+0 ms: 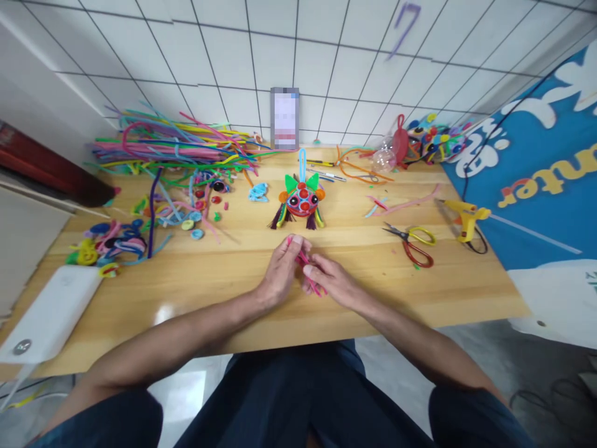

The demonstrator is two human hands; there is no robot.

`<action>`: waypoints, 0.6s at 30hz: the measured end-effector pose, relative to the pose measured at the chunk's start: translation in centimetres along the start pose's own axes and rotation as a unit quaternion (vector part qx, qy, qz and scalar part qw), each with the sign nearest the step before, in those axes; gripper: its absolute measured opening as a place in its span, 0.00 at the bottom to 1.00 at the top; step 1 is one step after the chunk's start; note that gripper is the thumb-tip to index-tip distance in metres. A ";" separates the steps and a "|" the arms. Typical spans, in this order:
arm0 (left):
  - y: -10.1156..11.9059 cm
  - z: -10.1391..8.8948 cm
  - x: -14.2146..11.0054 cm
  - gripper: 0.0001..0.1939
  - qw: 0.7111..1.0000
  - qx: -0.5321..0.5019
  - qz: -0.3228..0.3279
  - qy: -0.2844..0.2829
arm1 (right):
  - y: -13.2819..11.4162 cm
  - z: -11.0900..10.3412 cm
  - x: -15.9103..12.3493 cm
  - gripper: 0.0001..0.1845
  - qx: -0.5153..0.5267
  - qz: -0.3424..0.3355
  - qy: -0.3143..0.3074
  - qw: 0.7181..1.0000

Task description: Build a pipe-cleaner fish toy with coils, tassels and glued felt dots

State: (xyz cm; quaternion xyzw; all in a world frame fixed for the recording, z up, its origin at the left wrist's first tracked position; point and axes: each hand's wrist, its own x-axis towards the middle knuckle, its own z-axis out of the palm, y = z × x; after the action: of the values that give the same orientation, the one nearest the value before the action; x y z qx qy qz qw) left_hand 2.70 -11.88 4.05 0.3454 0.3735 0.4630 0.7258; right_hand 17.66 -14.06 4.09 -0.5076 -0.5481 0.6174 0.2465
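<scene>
Both of my hands meet over the middle of the table, near its front edge. Pink pipe cleaners [318, 289] run between them, with loose ends poking out below. My left hand [282, 267] is closed, its thumb pressing the pink strands at their upper end. Lower down, my right hand [333, 280] pinches the same strands; the fingers partly hide them, so how they are joined cannot be seen. Just beyond my hands sits a colourful animal-face ornament [303, 202] with green ears, red dots, dark tassels and a light blue loop on top.
A heap of pipe cleaners [177, 146] lies at the back left, with craft bits [114, 242] in front. A white power bank [53, 311] is at the left edge. Scissors [410, 239] and a yellow glue gun [466, 218] lie right. A phone [285, 118] leans against the tiled wall.
</scene>
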 end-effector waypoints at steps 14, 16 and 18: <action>4.6 -3.5 4.8 0.20 0.959 0.252 0.125 0.045 | 0.8 -6.1 -3.7 0.22 -0.197 -0.068 0.081 0.975; 5.2 -3.1 4.1 0.14 0.908 0.371 0.197 -0.001 | 0.6 -6.6 -3.6 0.20 -0.315 -0.090 0.115 0.938; 5.1 -2.1 3.0 0.06 0.848 0.466 0.247 -0.058 | 0.3 -6.5 -3.3 0.18 -0.425 -0.097 0.131 0.890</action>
State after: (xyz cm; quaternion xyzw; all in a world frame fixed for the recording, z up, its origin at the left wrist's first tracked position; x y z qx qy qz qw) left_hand -0.34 -7.08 6.69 0.7500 0.4048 0.3781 0.3616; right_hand 24.73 -14.19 5.74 -0.5844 -0.7675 0.2257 0.1357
